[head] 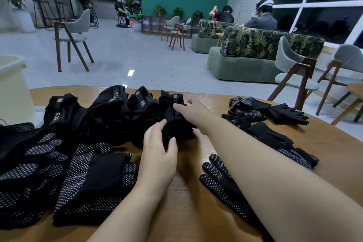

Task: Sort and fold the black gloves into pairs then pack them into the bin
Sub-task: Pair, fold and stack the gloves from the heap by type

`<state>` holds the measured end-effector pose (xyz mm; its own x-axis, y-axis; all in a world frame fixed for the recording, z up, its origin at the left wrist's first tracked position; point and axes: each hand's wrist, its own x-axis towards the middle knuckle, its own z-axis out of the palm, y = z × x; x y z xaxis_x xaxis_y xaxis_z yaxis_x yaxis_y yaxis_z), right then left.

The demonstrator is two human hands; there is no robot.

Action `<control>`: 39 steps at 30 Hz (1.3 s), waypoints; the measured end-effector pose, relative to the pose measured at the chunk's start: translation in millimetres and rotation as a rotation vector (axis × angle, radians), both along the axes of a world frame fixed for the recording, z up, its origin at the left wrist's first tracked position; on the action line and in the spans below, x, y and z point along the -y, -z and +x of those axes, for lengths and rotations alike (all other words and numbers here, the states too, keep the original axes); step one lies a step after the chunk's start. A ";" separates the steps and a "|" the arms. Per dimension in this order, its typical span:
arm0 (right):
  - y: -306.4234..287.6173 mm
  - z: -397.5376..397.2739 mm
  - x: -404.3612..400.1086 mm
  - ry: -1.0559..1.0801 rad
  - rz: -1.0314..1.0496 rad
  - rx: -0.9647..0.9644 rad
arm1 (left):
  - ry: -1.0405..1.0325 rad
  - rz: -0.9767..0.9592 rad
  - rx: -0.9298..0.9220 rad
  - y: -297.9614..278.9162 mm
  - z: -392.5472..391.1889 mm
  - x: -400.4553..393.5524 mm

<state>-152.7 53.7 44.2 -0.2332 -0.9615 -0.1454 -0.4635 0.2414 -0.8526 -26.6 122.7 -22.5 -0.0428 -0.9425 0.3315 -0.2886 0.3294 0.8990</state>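
Black folded gloves (174, 122) sat at twelve o'clock on the worktop (188, 210), the right hand (188, 110) resting spread on them and the left hand (159, 149) loosely open alongside, seemingly squaring the bundle before binning.

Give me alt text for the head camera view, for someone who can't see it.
Both bare hands, left hand and right hand, reach onto a folded black glove bundle on a wooden table. Loose dotted gloves lie around, with a pale bin at the left edge.
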 end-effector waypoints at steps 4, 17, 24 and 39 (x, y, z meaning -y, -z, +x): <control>-2.4 4.6 -3.9 -0.006 -0.016 0.032 | -0.010 -0.019 0.026 -2.2 1.0 -2.1; -5.8 6.3 -24.5 -0.040 -0.091 -0.010 | 0.007 -0.069 0.117 -2.2 3.0 0.8; 2.8 3.5 -60.4 -0.003 -0.294 -0.047 | 0.019 -0.075 0.158 -4.8 3.0 -4.0; 37.9 -22.6 -208.6 0.070 -0.549 -0.573 | 0.320 -0.205 0.453 1.2 -5.7 -72.9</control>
<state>-175.2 262.3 6.2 -0.1908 -0.8413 0.5057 -0.8651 -0.0993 -0.4916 -32.2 195.6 -23.8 -0.4943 -0.7780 0.3879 -0.4869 0.6174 0.6179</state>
